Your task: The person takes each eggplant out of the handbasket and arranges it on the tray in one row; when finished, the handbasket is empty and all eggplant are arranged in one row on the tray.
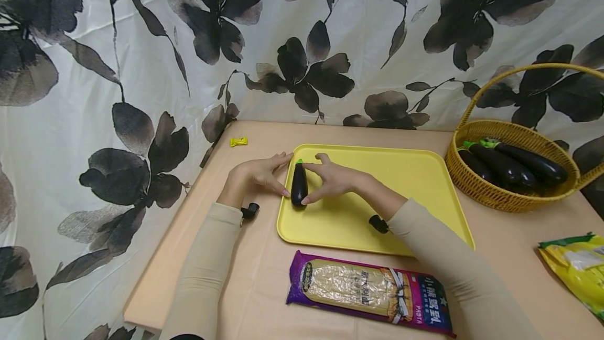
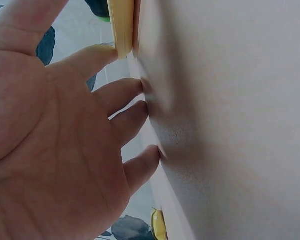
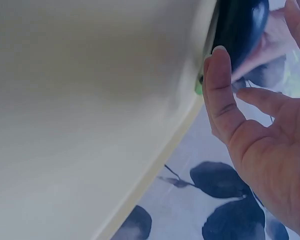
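A small dark eggplant (image 1: 299, 183) with a green stem end lies lengthwise near the left edge of the yellow tray (image 1: 377, 235). My right hand (image 1: 336, 177) is on its right side, thumb by the lower end and forefinger by the upper end. In the right wrist view, extended fingers (image 3: 221, 85) reach the eggplant (image 3: 242, 30), though firm contact is hard to judge. To the left, my left hand (image 1: 261, 172) spans the tray's rim with spread fingers. The left wrist view shows several fingertips (image 2: 152, 152) down on the table and one finger at the tray's edge (image 2: 121, 30).
A wicker basket (image 1: 507, 201) holding several eggplants (image 1: 533, 164) stands right of the tray. In front lies a purple pasta packet (image 1: 358, 287). A yellow bag (image 1: 578, 272) sits at the far right, and a small yellow wrapped candy (image 1: 238, 141) at the back left. Flowered cloth (image 1: 302, 20) hangs behind.
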Tool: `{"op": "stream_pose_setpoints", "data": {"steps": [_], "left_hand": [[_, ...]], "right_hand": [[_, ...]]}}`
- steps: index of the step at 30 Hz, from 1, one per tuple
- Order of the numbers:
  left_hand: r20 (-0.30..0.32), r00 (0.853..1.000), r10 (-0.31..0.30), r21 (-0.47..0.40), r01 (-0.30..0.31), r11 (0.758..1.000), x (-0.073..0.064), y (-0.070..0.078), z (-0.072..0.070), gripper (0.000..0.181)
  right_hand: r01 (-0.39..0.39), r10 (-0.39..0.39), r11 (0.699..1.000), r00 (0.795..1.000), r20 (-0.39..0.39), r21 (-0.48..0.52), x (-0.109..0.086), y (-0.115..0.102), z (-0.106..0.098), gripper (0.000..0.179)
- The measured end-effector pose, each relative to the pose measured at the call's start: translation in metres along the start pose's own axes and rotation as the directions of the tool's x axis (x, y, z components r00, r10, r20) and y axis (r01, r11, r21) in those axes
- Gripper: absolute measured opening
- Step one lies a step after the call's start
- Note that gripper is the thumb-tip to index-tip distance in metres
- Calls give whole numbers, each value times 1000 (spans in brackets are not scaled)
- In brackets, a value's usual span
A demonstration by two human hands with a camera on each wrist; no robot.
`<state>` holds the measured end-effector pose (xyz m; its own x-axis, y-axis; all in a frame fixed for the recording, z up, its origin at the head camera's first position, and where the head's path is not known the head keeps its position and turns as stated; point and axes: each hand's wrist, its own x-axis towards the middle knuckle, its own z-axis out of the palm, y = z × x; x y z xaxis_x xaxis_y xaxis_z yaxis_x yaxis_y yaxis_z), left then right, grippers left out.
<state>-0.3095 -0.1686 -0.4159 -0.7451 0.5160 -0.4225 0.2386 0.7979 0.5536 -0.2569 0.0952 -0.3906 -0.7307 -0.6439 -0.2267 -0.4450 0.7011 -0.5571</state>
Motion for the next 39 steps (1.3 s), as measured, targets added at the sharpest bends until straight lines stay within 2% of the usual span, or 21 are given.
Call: {"op": "stream_pose_setpoints", "data": {"steps": [4,9,17,25,33,39], "left_hand": [[0,1000,0,-3,0,1000,0,0,-1,133],[-2,1000,10,10,-10,1000,-1,-3,-2,134],[16,1000,4,-12,-4,1000,0,-8,-3,137],[47,999,-9,-47,12,999,0,-8,-3,144],[62,998,-9,-57,12,998,0,-9,-2,150],[63,998,-1,-14,2,1000,1,-8,-2,151]], "right_hand": [[15,-14,1000,999,-48,9,-11,1,-11,105],[44,-38,998,989,-146,35,-30,6,-27,98],[63,-44,996,958,-282,61,-76,15,-55,92],[48,-22,997,919,-394,54,-117,27,-71,88],[17,26,996,892,-451,91,-149,40,-75,84],[-14,63,994,879,-473,106,-170,52,-77,84]]}}
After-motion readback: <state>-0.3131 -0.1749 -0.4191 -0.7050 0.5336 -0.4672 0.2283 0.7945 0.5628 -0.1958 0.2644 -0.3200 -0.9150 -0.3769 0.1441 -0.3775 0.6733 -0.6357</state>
